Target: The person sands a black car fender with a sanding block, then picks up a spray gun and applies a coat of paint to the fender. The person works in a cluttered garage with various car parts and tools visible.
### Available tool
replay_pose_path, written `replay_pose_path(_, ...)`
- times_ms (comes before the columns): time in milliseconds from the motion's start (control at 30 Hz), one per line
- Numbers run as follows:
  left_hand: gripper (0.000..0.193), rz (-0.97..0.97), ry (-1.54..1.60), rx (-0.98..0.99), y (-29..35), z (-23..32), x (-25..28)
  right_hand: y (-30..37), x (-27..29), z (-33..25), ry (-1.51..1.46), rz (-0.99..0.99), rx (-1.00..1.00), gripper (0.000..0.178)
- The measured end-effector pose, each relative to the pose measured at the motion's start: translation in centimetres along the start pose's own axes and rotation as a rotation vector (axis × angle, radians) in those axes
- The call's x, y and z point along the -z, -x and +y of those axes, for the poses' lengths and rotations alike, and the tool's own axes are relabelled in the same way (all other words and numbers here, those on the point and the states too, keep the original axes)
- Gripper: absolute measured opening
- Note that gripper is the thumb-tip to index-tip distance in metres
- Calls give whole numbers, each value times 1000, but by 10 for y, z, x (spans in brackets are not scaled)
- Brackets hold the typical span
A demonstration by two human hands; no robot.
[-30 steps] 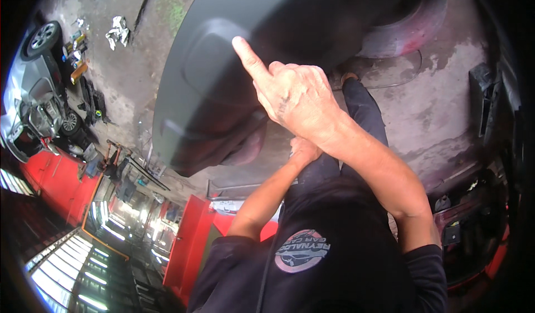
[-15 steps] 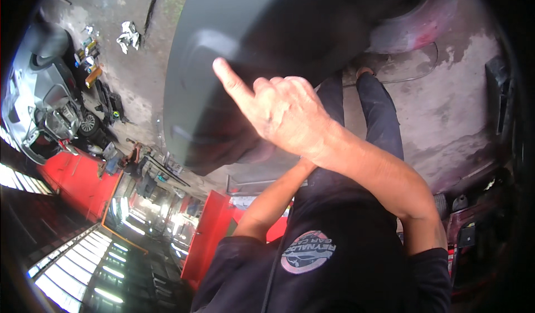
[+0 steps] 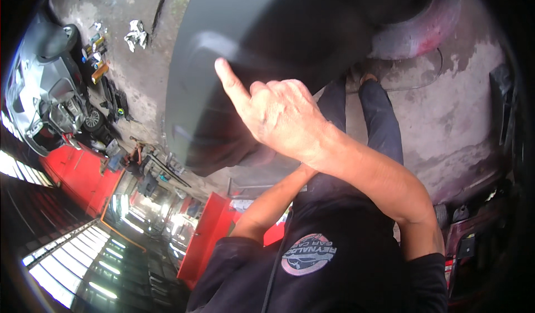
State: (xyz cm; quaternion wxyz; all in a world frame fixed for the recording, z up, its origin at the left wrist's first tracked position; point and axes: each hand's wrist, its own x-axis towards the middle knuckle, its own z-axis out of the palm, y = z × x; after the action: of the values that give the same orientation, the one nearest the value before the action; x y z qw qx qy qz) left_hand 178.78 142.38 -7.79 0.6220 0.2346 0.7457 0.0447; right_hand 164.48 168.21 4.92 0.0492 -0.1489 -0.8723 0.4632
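Observation:
A large, curved dark grey car body panel [image 3: 223, 12] fills the upper middle, with a pale light reflection on it. Over its near part lies my right hand [image 3: 284, 115], its index finger stretched out towards that reflection and the other fingers curled under. The thumb and palm are hidden, so whatever the curled fingers may hold does not show. Whether the fingertip presses on the panel or hovers just above it, I cannot tell. My left forearm [image 3: 273, 201] passes beneath my right wrist, which covers my left hand completely.
A silver car [image 3: 47, 90] with its front end opened up stands at far left, near bottles [image 3: 97, 45] and parts on the floor. White crumpled material [image 3: 135, 35] lies on the concrete. Red panels [image 3: 203, 238] stand at lower left. A thin hose [image 3: 415, 87] runs near my feet.
The view has shifted slightly, and the floor and silver car sit a little further right. My right hand keeps its pointing shape in almost the same place over the panel.

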Motion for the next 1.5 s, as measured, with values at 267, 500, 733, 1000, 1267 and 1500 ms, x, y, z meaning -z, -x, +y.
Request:
replay_pose_path(267,97,-42,35,61,-5,8,-10,5,-2,-8,28,26,-15,71)
replay_pose_path(500,100,-185,-66,237,3,29,-5,-5,16,13,182,-59,-28,68)
replay_pose_path(733,104,-110,-119,261,18,47,3,1,24,27,192,26,-48,65)
replay_pose_path(1000,104,-75,-89,257,19,49,-14,-3,20,19,225,-19,-23,68)
replay_pose_path(1267,105,-110,-10,282,19,51,-16,-8,15,23,263,27,13,69)
replay_pose_path(1500,106,-92,-22,279,18,51,-20,-12,15,28,259,55,37,65)
